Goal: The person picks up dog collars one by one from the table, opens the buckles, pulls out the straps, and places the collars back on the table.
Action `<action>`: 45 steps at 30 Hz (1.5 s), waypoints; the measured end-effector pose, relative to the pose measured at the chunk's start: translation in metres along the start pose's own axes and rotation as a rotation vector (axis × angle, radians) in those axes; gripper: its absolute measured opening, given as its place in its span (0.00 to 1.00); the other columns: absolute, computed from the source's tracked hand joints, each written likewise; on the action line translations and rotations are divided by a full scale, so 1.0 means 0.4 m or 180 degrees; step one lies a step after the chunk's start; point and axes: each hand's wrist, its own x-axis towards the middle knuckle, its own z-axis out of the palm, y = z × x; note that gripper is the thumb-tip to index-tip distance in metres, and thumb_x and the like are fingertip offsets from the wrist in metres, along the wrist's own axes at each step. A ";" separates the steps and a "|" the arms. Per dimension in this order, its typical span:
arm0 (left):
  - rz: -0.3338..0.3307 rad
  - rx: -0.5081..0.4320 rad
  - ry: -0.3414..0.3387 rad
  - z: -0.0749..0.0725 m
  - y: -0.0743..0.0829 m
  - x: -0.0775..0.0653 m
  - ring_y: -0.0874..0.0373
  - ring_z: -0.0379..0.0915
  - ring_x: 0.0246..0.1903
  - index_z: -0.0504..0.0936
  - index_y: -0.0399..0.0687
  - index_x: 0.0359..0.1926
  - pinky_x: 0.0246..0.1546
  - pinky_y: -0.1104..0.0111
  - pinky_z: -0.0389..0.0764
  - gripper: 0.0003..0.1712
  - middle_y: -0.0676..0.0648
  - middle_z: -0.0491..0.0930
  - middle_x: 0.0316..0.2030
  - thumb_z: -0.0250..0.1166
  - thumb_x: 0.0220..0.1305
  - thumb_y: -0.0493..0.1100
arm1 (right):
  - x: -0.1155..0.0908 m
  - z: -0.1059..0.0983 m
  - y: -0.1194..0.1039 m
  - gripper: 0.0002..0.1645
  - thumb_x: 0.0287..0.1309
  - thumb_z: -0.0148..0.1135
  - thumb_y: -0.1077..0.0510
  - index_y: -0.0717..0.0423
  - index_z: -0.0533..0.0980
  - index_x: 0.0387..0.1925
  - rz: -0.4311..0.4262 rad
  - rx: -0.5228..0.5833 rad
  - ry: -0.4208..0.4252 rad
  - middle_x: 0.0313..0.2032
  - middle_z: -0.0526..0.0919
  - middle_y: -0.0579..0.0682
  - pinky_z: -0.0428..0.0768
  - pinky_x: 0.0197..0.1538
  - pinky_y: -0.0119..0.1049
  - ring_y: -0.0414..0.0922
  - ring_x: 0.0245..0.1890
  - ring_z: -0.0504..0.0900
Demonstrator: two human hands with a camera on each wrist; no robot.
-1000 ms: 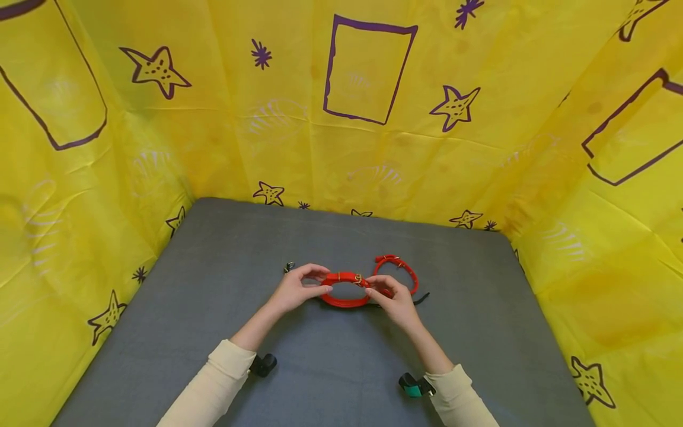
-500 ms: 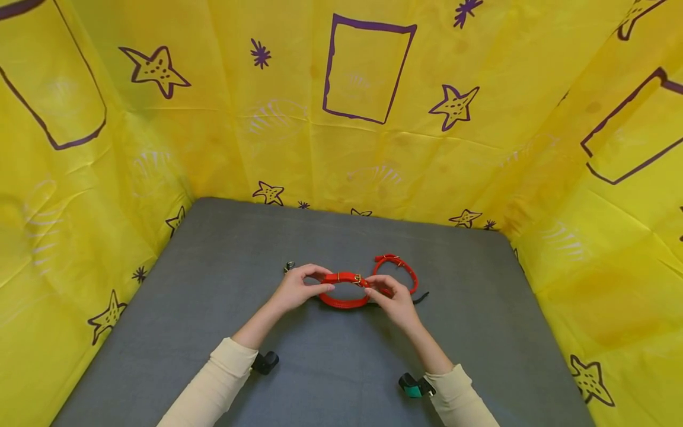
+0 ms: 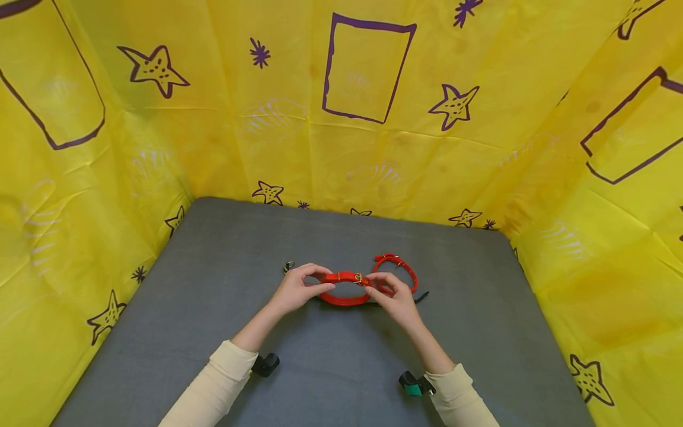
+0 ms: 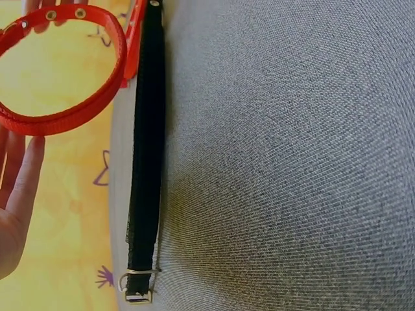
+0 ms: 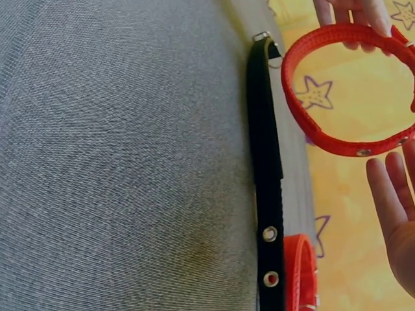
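A red collar (image 3: 344, 301), buckled into a loop, is held up between both hands. My left hand (image 3: 295, 290) pinches its left side between thumb and fingers. At the right side, close to the gold-coloured buckle (image 3: 358, 278), my right hand (image 3: 396, 300) pinches the band. Metal-rimmed holes show along the loop in the left wrist view. Below and behind it a black collar (image 4: 148, 149) lies stretched out on the table, partly hidden by the hands in the head view. Its eyelets (image 5: 270, 234) show in the right wrist view.
A second red collar (image 3: 411, 276), also looped, lies on the grey table (image 3: 331, 367) beyond the right hand. The black collar's buckle end (image 3: 289, 267) sticks out past the left hand. Yellow cloth walls (image 3: 363, 154) with purple drawings enclose the back and sides.
The held red loop's lower band has swayed very slightly. Both hands keep their grip in about the same place, and the other collars lie still.
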 end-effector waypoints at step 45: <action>0.0587 0.0398 -0.0133 0.027 -0.016 -0.006 0.62 0.77 0.40 0.86 0.49 0.45 0.44 0.62 0.83 0.17 0.57 0.80 0.40 0.76 0.54 0.44 | -0.009 0.039 -0.038 0.11 0.54 0.68 0.72 0.67 0.80 0.41 -0.0988 -0.0394 -0.0150 0.40 0.82 0.60 0.82 0.44 0.51 0.51 0.39 0.79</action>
